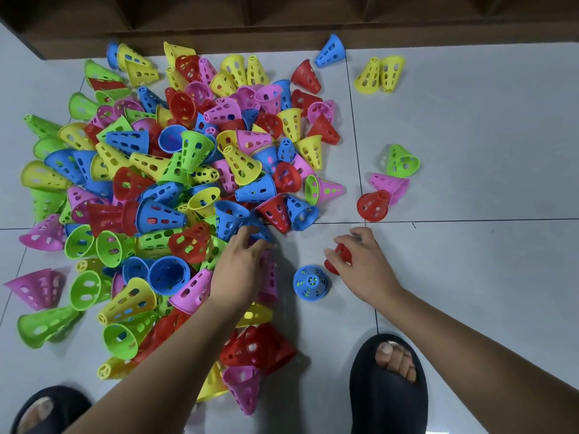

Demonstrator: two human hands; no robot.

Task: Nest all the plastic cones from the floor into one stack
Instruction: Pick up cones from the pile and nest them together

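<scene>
on glossy tile (470,136), hands (241,267) (363,264) grip slotted plastic cones (262,231) (342,252).

The cones (175,189) are red, yellow, green, blue and pink, all pierced with rows of oval holes. The left hand (241,270) holds a blue cone (232,217), the right hand (363,270) a red cone (343,253); the upright stack (310,281) is blue with green showing through its holes. The floor (470,120) is pale grey tile with dark seams, the slippers (385,402) black, the skirting (282,42) dark brown.
</scene>
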